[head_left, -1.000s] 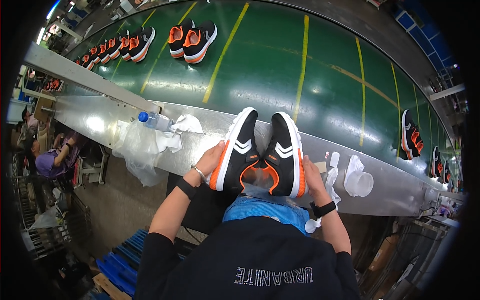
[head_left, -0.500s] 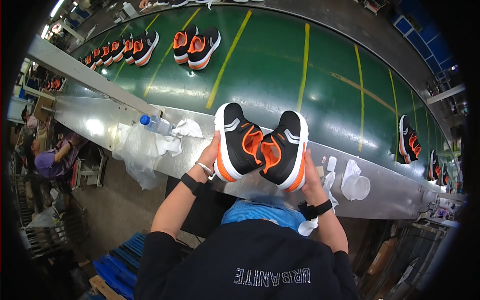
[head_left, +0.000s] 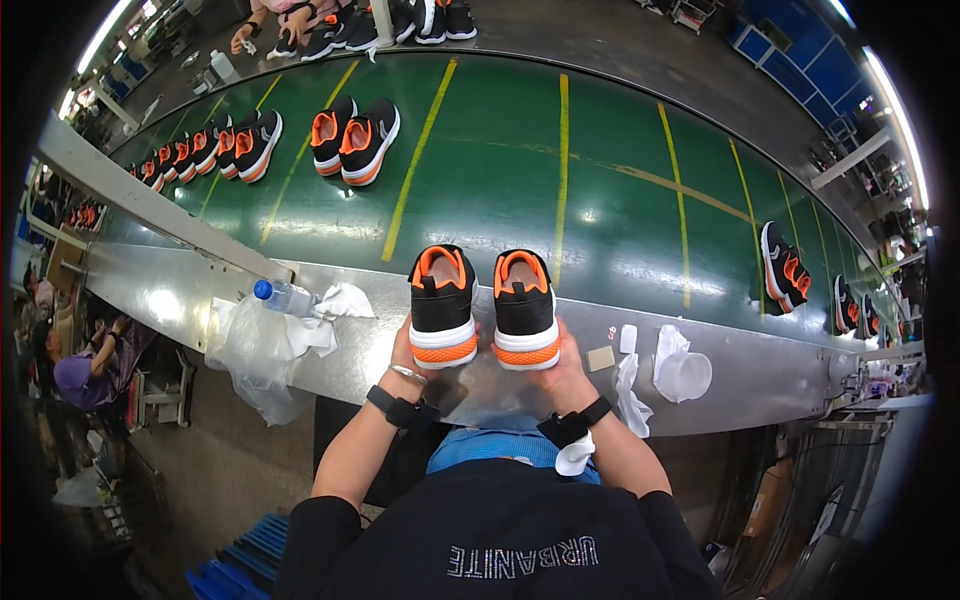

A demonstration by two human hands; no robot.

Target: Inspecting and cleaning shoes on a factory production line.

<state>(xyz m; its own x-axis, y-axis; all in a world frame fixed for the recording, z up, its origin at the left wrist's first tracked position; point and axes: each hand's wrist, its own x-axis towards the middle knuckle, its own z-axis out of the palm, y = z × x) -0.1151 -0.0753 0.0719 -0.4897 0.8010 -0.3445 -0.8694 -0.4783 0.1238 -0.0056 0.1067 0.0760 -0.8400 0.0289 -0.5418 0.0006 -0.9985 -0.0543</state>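
A black sneaker (head_left: 443, 305) with orange lining and a white and orange sole is gripped by my left hand (head_left: 402, 355). Its match, another black sneaker (head_left: 525, 308), is held by my right hand (head_left: 566, 365). Both shoes stand side by side, a small gap between them, heels toward me and openings visible. They are over the metal ledge (head_left: 470, 390) in front of the green conveyor belt (head_left: 500, 180). My thumbs and fingers wrap the outer sides; the fingers beneath the soles are mostly hidden.
On the ledge's left lie a blue-capped bottle (head_left: 285, 297), a plastic bag (head_left: 255, 345) and white cloth (head_left: 345, 302). A beige block (head_left: 600, 358) and white tub (head_left: 685, 376) sit right. More sneakers (head_left: 357, 143) ride the belt. Across it, a person's hands (head_left: 297, 20) handle shoes.
The two sneakers have turned from lying tilted with their sides showing to standing with heels toward me. My hands have moved slightly, and the shoes are now apart.
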